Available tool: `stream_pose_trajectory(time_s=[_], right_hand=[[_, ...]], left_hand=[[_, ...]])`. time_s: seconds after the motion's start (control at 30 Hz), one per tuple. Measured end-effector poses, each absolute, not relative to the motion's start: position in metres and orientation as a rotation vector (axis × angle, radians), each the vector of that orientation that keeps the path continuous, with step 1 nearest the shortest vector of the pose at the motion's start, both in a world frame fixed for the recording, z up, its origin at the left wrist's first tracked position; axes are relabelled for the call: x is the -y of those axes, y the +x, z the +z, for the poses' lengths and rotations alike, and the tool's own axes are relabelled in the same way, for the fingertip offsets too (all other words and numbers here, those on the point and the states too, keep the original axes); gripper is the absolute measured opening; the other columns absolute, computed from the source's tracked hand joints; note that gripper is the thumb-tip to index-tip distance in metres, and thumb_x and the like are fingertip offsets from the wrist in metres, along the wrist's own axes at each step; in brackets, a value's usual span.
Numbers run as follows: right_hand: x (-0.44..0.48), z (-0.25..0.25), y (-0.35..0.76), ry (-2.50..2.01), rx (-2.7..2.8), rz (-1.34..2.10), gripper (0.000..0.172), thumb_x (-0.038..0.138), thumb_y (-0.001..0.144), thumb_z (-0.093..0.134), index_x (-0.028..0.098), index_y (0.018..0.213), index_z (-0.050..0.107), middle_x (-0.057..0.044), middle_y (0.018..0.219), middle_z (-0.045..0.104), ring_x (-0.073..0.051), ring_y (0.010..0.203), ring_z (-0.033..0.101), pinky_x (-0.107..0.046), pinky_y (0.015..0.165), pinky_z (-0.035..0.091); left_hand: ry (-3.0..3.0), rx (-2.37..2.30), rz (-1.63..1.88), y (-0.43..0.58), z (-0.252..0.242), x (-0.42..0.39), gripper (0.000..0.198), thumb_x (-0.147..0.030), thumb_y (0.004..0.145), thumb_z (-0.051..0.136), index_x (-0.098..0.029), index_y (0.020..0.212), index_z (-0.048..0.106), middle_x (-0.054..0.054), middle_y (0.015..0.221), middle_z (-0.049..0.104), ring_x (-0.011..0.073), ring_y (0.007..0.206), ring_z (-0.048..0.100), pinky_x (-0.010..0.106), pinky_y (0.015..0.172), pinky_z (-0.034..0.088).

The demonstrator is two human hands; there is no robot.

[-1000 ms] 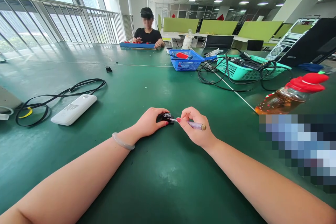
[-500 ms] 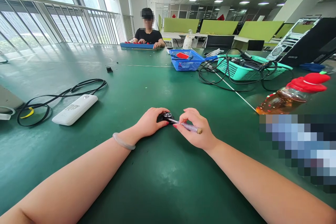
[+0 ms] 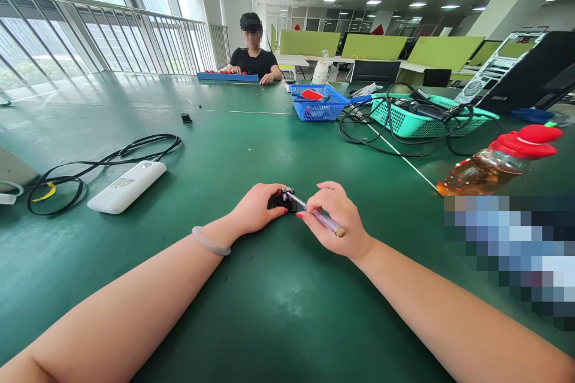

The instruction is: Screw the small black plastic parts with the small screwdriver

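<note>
Green tabletop [image 3: 287,305] laid out around a blue plastic basket [image 3: 320,112]

Thin pale seams cross the surface near the basket. Beyond it to the left lies a blue tray [image 3: 228,78] bearing red pieces [image 3: 233,72]. Left of it sits a small black block [image 3: 185,118]; nearer and farther left, a white power bank [image 3: 128,187] with a looped black cable [image 3: 164,135]. To its right come a turquoise basket [image 3: 406,124], trailing black cords [image 3: 413,155], and a black computer case [image 3: 516,75]; nearer right, a red-capped bottle [image 3: 476,173].
</note>
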State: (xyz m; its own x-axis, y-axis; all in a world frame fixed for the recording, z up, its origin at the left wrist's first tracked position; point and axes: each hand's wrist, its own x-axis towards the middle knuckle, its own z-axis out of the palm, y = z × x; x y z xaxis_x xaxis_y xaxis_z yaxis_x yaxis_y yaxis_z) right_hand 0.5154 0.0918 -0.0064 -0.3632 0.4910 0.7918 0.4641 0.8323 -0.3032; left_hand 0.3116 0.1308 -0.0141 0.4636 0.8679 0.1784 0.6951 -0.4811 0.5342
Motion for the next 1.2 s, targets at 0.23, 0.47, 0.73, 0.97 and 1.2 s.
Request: stream_pose_trajectory(time_s=[0.23, 0.47, 0.73, 0.97, 1.2], right_hand=[[-0.093, -0.006, 0.516, -0.788, 2.055, 0.069, 0.011, 0.023, 0.085, 0.057, 0.024, 0.077, 0.050, 0.006, 0.066, 0.059, -0.012, 0.058, 0.053, -0.039, 0.095, 0.040], [-0.098, -0.008, 0.516, -0.920, 1.912, 0.097, 0.013, 0.026, 0.085, 0.062, 0.024, 0.074, 0.053, 0.002, 0.069, 0.062, -0.016, 0.067, 0.057, -0.037, 0.087, 0.044], [-0.099, -0.008, 0.517, -1.012, 1.781, 0.168, 0.010, 0.024, 0.087, 0.057, 0.024, 0.096, 0.061, -0.004, 0.095, 0.069, -0.021, 0.086, 0.062, -0.038, 0.082, 0.047], [-0.096, -0.007, 0.518, -1.165, 1.582, 0.143, 0.023, 0.038, 0.090, 0.051, 0.023, 0.073, 0.055, -0.002, 0.065, 0.062, -0.020, 0.071, 0.060, -0.033, 0.070, 0.047], [-0.100, -0.007, 0.518, -1.241, 1.612, 0.268, 0.028, 0.045, 0.090, 0.049, 0.023, 0.073, 0.053, 0.000, 0.064, 0.060, -0.016, 0.061, 0.056, -0.028, 0.063, 0.043]], left_hand=[[2.323, -1.319, 0.612, 0.312, -0.015, -0.132, 0.041, -0.035, 0.080, 0.063, -0.024, 0.119, 0.059, 0.004, 0.119, 0.066, 0.0257, 0.112, 0.056, 0.042, 0.101, 0.043], [2.318, -1.336, 0.613, 0.311, -0.019, -0.133, 0.048, -0.038, 0.079, 0.064, -0.023, 0.124, 0.057, 0.006, 0.122, 0.064, 0.0264, 0.114, 0.055, 0.043, 0.102, 0.043], [2.358, -1.306, 0.589, 0.313, -0.012, -0.130, 0.040, -0.033, 0.079, 0.061, -0.024, 0.117, 0.061, 0.004, 0.116, 0.067, 0.0258, 0.112, 0.057, 0.042, 0.102, 0.043], [2.345, -1.310, 0.561, 0.313, -0.010, -0.129, 0.044, -0.030, 0.076, 0.063, -0.025, 0.119, 0.061, 0.003, 0.117, 0.067, 0.0265, 0.113, 0.055, 0.042, 0.102, 0.043], [2.308, -1.331, 0.530, 0.313, -0.008, -0.128, 0.045, -0.030, 0.077, 0.063, -0.026, 0.121, 0.060, 0.002, 0.117, 0.067, 0.0267, 0.114, 0.054, 0.042, 0.101, 0.044]])
